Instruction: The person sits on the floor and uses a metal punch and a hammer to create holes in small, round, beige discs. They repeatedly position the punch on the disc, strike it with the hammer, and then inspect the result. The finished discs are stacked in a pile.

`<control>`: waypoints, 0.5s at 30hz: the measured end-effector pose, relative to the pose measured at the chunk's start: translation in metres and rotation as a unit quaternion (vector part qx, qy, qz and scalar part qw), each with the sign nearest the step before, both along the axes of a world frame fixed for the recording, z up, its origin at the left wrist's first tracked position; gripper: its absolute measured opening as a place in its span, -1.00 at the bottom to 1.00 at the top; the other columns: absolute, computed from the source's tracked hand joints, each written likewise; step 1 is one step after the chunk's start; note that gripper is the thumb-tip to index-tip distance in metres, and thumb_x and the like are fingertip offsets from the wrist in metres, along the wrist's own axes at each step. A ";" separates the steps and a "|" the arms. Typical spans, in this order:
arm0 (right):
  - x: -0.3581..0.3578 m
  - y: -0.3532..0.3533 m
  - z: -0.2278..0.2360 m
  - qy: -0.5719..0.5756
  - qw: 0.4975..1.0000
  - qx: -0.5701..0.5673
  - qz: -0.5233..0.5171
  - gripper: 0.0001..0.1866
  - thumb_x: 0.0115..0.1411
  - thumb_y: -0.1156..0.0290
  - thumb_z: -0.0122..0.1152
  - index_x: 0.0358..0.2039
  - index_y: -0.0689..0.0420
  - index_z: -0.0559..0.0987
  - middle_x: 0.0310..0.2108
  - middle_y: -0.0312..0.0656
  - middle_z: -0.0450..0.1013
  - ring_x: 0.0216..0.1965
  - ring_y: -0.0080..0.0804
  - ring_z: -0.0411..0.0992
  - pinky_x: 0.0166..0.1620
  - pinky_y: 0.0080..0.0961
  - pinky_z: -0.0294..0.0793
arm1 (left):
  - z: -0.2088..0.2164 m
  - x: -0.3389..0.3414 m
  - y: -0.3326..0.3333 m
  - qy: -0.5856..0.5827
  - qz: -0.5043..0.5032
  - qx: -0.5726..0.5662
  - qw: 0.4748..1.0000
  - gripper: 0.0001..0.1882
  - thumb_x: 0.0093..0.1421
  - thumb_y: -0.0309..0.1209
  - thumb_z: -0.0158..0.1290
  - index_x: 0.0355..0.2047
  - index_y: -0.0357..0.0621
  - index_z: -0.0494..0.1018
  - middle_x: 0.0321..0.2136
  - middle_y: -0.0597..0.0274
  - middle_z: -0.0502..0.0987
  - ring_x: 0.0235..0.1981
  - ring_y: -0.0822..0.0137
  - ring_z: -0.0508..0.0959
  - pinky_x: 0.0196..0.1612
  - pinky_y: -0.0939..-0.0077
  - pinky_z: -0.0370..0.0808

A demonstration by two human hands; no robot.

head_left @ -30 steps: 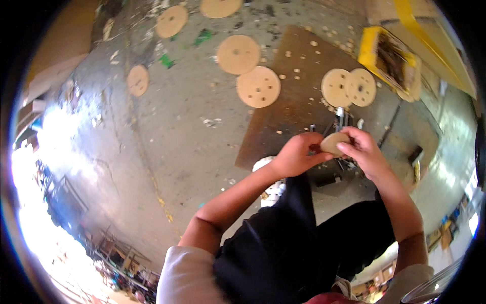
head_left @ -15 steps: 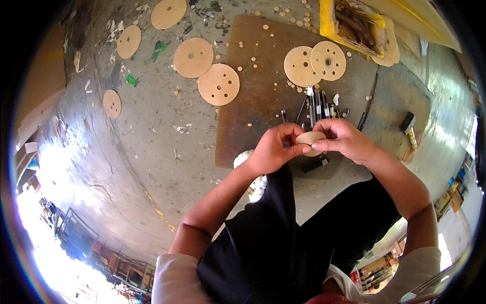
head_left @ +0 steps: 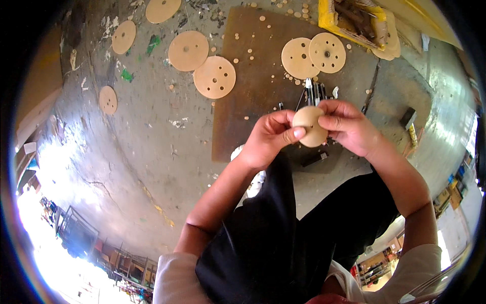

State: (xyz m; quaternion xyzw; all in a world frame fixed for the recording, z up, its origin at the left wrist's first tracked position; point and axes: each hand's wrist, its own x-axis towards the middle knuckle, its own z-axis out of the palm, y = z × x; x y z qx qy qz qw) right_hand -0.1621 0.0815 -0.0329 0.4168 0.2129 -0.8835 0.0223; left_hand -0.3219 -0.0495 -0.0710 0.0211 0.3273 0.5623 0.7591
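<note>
Between both hands I hold a small tan disc (head_left: 309,136) with a tiny hole near its middle, its flat face turned up. My left hand (head_left: 271,136) pinches the disc's left edge between thumb and fingers. On its right edge, my right hand (head_left: 349,127) grips with thumb and fingers. Just beyond the disc, several dark metal rods (head_left: 314,92) that look like hole punches lie close together, partly hidden by my hands. Farther off, two larger tan discs overlap, a left one (head_left: 296,61) and a right one (head_left: 335,61), both with round holes.
A brown sheet (head_left: 238,121) lies on the stained floor, strewn with small cut-out rounds. More perforated tan discs (head_left: 214,77) lie to the left. A yellow-edged box (head_left: 326,20) stands at the far right. A hammer (head_left: 408,119) lies on the right.
The small disc has tilted from nearly edge-on to showing its broad face. Both hands have risen slightly with it, and the whole view has shifted a little.
</note>
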 end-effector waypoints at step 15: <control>-0.020 0.010 0.003 -0.033 0.971 0.227 0.064 -0.86 0.15 0.39 0.19 -0.44 0.14 0.42 -0.51 -0.39 0.36 -0.47 -0.69 0.30 -0.39 -0.71 0.30 | -0.001 -0.005 0.002 -0.083 0.037 -0.055 0.994 -0.73 0.19 -0.39 0.07 -0.13 -0.23 0.43 -0.28 0.34 0.51 -0.30 0.57 0.44 -0.24 0.68 0.34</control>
